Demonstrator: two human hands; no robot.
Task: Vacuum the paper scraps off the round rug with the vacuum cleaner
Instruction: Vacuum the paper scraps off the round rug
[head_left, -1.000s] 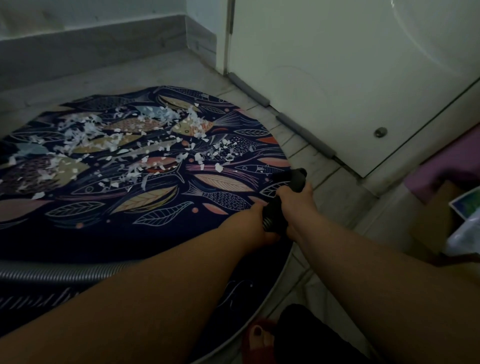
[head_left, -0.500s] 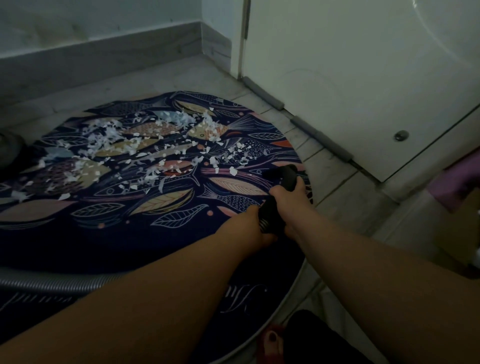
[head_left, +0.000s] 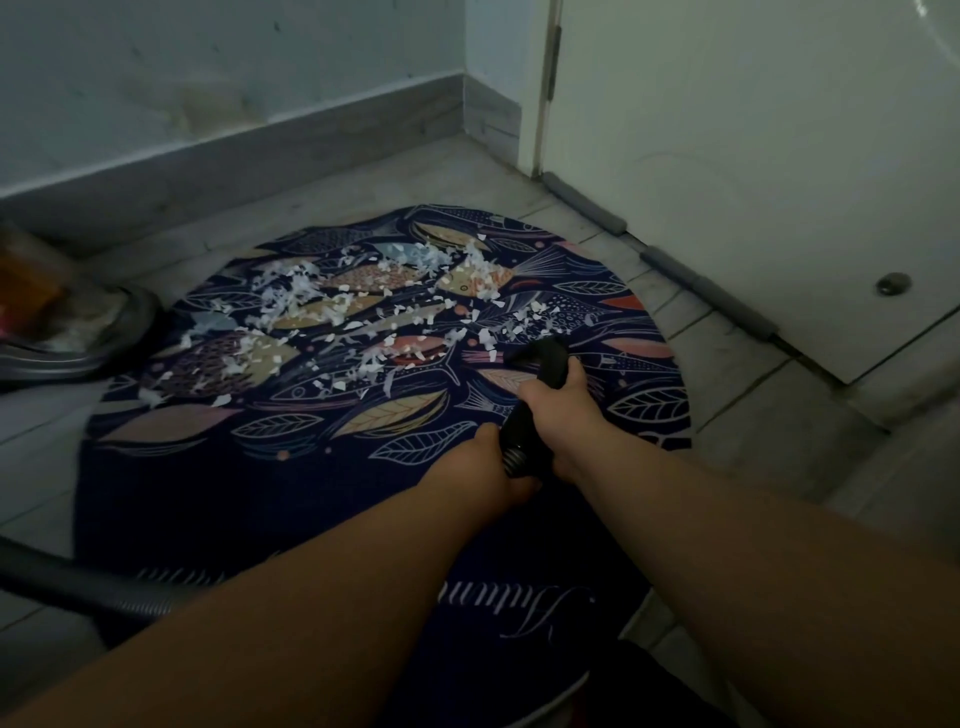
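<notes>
A round dark-blue rug (head_left: 218, 483) with fish and leaf patterns lies on the floor. White paper scraps (head_left: 363, 306) are strewn over its far half. My right hand (head_left: 558, 410) grips the black vacuum nozzle handle (head_left: 545, 358), whose tip points at the scraps near the rug's right side. My left hand (head_left: 485, 467) holds the ribbed hose end (head_left: 513, 460) just behind it. The grey hose (head_left: 78, 587) runs off to the lower left.
The vacuum cleaner body (head_left: 72, 332) sits on the floor at the left rug edge. A white door (head_left: 753, 156) with a grey draught strip (head_left: 711, 291) stands to the right. A wall with a skirting board (head_left: 234, 156) runs behind.
The nozzle and both hands have moved leftward and forward onto the rug, closer to the scraps. The view has shifted left, bringing the vacuum body into sight.
</notes>
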